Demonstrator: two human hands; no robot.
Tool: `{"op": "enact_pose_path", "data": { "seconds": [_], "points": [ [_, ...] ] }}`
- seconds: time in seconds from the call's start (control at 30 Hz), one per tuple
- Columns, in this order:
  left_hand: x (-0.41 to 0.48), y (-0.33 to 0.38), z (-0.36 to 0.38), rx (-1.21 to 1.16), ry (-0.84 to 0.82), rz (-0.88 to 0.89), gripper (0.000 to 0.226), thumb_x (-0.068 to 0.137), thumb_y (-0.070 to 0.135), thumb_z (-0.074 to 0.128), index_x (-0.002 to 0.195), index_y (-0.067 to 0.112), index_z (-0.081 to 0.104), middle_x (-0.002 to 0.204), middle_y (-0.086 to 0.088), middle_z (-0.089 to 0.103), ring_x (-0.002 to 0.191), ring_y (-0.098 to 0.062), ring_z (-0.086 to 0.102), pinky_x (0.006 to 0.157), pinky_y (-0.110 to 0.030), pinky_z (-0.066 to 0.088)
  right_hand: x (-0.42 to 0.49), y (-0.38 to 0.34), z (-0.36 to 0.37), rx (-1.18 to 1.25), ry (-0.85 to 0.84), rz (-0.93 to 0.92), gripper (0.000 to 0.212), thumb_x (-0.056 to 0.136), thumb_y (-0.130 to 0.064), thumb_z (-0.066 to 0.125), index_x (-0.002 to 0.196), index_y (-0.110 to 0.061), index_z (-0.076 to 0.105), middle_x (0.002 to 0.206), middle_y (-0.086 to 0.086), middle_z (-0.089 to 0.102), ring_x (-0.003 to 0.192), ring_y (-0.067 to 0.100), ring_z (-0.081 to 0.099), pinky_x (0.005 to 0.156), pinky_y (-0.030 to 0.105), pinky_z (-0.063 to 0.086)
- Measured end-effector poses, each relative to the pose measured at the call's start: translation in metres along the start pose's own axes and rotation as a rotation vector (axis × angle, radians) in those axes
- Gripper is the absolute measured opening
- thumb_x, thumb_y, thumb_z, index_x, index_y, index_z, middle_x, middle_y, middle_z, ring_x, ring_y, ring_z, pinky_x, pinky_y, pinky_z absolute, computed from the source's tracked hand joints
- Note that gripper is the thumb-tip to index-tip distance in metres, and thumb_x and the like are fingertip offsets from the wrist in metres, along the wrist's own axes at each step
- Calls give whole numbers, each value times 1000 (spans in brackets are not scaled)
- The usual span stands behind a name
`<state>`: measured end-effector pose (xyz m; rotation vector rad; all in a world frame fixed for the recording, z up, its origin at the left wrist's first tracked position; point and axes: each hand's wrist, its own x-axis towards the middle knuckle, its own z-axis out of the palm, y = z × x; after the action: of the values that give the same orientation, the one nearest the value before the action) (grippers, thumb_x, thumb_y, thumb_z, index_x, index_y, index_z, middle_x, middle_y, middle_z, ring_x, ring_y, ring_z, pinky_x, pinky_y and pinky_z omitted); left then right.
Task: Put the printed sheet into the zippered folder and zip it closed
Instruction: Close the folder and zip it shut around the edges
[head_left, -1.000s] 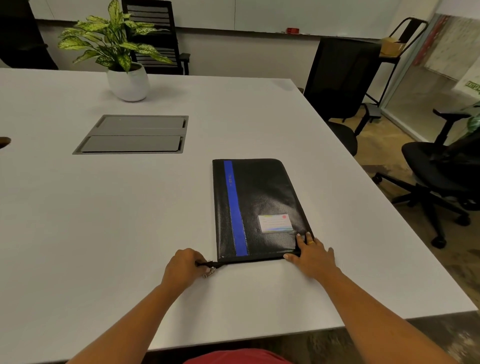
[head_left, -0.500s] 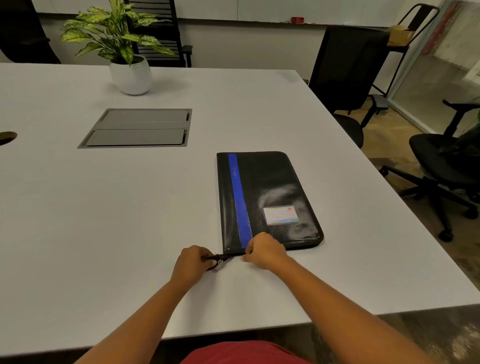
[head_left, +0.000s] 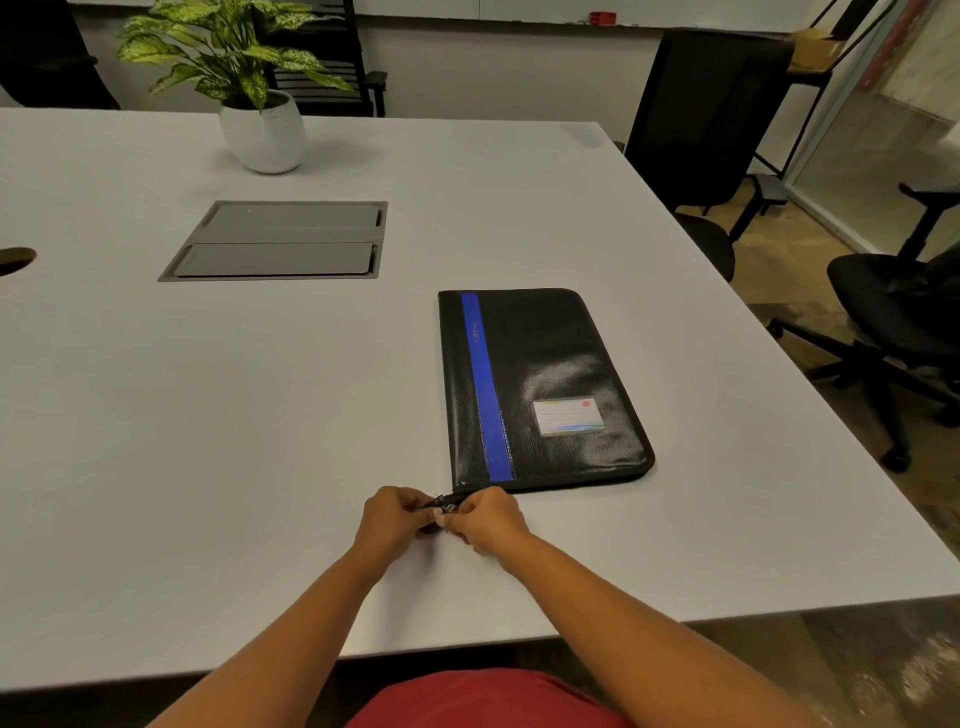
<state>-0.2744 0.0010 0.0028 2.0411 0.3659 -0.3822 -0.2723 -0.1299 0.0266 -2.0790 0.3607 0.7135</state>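
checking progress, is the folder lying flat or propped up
Flat: the folder lies face up on the table, label showing, both hands at its near corner.

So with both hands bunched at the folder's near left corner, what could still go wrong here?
The zipper pull is hidden between the left hand and right hand, so a short unzipped stretch at that corner could go unnoticed. Nothing pins the folder itself, so a tug might slide or turn it on the table.

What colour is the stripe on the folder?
Blue. The stripe runs lengthwise down the black folder, clearest in the head view.
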Motion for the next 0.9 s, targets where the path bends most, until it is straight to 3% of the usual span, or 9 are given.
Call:
{"op": "enact_pose_path", "data": {
  "seconds": [0.17,0.33,0.57,0.77,0.9],
  "points": [
    [0,1,2,50,10,21,9,82,10,68,88,4,72,69,-4,65,61,-12,55,57,-18,40,4,5,-2,53,20,-14,23,76,-29,74,65,-16,58,81,8,65,71,18,57,63,27,46],
    [0,2,1,72,18,35,13,82,10,68,91,2,72,78,-9,66,71,-18,57,60,-19,41,4,8,1,-90,145,-100,15,80,-25,70,88,-13,71,91,8,72,73,16,57,64,26,44],
    [-3,0,5,111,101,71,15,81,13,70,93,4,72,86,-13,71,76,-19,61,68,-26,44,-1,8,6,-269,266,-188,16,88,-24,56,93,-14,67,99,7,69,91,24,63,67,26,40],
    [-9,1,6,243,102,107,14,83,18,67,93,9,72,75,-3,64,69,-15,56,52,-17,36,1,11,8,-323,345,-206,12,85,-25,58,88,-14,64,95,5,69,88,22,62,66,26,38],
    [-9,2,6,329,130,90,16,85,20,64,97,12,72,86,-8,70,71,-15,56,59,-22,38,5,14,3,-242,432,-173,9,86,-22,59,81,-16,62,92,5,69,84,21,62,64,25,40]
  ]
}}
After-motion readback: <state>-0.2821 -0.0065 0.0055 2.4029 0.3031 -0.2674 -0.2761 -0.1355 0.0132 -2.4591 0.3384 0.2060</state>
